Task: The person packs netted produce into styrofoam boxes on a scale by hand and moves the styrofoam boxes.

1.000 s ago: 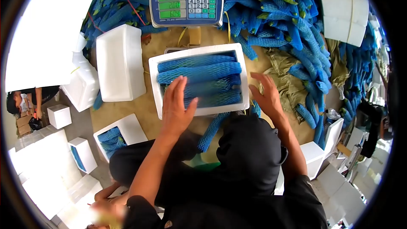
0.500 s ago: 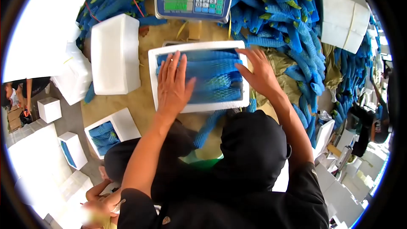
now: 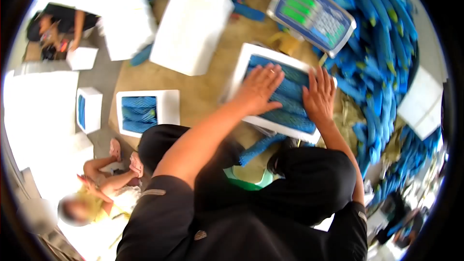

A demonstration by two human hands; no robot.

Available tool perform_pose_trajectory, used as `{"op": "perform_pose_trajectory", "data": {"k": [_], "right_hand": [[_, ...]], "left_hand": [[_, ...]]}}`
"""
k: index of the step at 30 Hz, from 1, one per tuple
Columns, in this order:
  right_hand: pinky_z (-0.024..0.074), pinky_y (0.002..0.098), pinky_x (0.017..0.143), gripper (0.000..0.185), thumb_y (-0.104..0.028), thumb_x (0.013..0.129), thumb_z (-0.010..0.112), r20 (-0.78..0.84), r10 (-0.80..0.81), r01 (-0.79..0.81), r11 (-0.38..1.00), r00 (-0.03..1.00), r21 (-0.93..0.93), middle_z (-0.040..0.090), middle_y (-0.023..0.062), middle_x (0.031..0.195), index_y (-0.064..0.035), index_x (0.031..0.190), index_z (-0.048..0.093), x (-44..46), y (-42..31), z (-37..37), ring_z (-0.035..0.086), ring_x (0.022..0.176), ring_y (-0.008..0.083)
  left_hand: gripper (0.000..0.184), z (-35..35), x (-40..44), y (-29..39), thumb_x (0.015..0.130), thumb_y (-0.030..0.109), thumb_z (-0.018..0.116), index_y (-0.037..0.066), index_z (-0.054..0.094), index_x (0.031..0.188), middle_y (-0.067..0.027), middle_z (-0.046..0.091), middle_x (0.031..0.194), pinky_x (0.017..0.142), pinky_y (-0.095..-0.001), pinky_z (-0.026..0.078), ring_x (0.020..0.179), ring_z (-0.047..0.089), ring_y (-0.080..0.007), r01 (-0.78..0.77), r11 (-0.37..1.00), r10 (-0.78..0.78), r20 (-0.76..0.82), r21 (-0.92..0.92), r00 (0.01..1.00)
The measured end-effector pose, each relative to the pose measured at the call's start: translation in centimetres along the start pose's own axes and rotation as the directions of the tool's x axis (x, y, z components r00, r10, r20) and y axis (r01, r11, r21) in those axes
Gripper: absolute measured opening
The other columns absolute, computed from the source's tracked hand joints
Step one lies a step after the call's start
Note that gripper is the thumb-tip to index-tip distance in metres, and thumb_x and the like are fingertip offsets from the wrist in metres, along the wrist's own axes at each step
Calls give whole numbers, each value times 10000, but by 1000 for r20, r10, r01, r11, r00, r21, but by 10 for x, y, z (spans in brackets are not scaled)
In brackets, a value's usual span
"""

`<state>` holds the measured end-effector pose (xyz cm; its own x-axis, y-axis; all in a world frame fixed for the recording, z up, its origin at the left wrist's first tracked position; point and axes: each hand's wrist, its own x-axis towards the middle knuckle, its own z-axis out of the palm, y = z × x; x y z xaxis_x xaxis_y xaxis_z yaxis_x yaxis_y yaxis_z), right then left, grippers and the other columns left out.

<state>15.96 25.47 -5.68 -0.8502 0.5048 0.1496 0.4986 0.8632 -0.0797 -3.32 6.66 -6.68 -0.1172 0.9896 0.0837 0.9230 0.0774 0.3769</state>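
Note:
A white foam box (image 3: 235,79) lies in front of me, tilted in the view, filled with long items in blue mesh sleeves (image 3: 290,91). My left hand (image 3: 258,89) rests flat on the sleeved items at the box's left part, fingers spread, a ring on one finger. My right hand (image 3: 320,97) lies over the right end of the items, by the box's right wall, with its fingers extended. Neither hand grips anything. Just beyond the box is a scale display (image 3: 311,15) with green readouts, blurred.
A large white foam box (image 3: 193,29) stands to the left. A smaller box (image 3: 168,107) holds blue-sleeved items. Many blue-sleeved items (image 3: 382,58) are heaped at the right. Seated at lower left is a person (image 3: 104,188); another person (image 3: 63,24) is at upper left.
The view has turned, so the box and scale appear farther right and tilted. My left hand has come down farther onto the sleeved items, and my right hand now lies over their right end.

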Motion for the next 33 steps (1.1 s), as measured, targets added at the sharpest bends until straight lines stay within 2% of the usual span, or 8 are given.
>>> {"op": "perform_pose_trajectory", "data": {"k": [7, 13, 14, 16, 18, 24, 26, 33], "right_hand": [[311, 558, 1263, 670, -314, 1019, 693, 181, -140, 115, 983, 974, 140, 435, 230, 1652, -34, 1585, 468, 10, 37, -10, 394, 1523, 447], [351, 508, 1259, 830, -434, 1006, 716, 372, 113, -130, 991, 921, 20, 448, 302, 1617, 25, 1606, 372, 11, 57, -80, 418, 1505, 461], [402, 504, 1210, 881, -439, 973, 755, 464, 221, -260, 965, 858, 20, 487, 299, 1546, 11, 1617, 357, 6, 60, -84, 495, 1405, 468], [522, 479, 1082, 849, -414, 957, 784, 734, 211, -336, 942, 645, 25, 577, 276, 1408, 28, 1574, 404, -9, 111, -32, 626, 1243, 402], [608, 431, 900, 712, -366, 948, 792, 894, 261, -800, 579, 365, 158, 656, 184, 1218, 15, 1479, 509, -5, 59, -69, 697, 1051, 284], [629, 375, 811, 450, -91, 922, 640, 818, 289, -866, 226, 497, 446, 706, 93, 1117, 3, 1360, 594, -65, 124, 44, 719, 953, 227], [604, 385, 843, 452, -64, 875, 613, 619, 317, -692, 411, 719, 593, 699, 87, 1093, 15, 1320, 635, -69, 105, 42, 699, 923, 231], [507, 366, 695, 325, -178, 897, 650, 572, 359, -640, 642, 737, 422, 664, 101, 958, 1, 1166, 617, -19, 4, -48, 634, 821, 195]], "left_hand": [[944, -26, 7, -12, 1047, 696, 489, 8, 343, 1677, -223, 341, 1741, 1335, -548, 170, 1639, 264, -394, 17, 994, 5, 194, -108, 981], [924, -122, -14, -64, 869, 317, 868, -25, 381, 1576, -278, 501, 1572, 1220, -492, 409, 1444, 501, -463, 277, 939, -277, 33, -201, 960], [955, -102, -31, -87, 877, 364, 843, -97, 366, 1563, -340, 538, 1503, 1205, -499, 426, 1417, 528, -474, 265, 956, -280, -121, -126, 952], [1114, -97, -49, -105, 880, 456, 836, -154, 258, 1612, -401, 427, 1595, 1253, -454, 386, 1501, 466, -450, 568, 762, -498, 278, -312, 821], [1137, -46, -62, -114, 890, 550, 804, -176, 296, 1603, -398, 492, 1558, 1213, -421, 430, 1460, 525, -437, 711, 626, -524, 504, -319, 687], [664, 26, -85, -86, 872, 458, 771, -61, 679, 1276, -287, 737, 1184, 926, -509, 566, 1091, 724, -442, 298, 543, -229, 203, -785, 952], [582, 17, -94, -74, 866, 444, 735, -43, 716, 1185, -297, 749, 1134, 890, -527, 575, 1052, 738, -447, 507, 569, -441, 280, -648, 853], [519, -44, -150, -85, 845, 392, 675, -16, 726, 1162, -282, 760, 1009, 852, -526, 582, 982, 741, -470, 579, 546, -652, 126, -605, 748]]}}
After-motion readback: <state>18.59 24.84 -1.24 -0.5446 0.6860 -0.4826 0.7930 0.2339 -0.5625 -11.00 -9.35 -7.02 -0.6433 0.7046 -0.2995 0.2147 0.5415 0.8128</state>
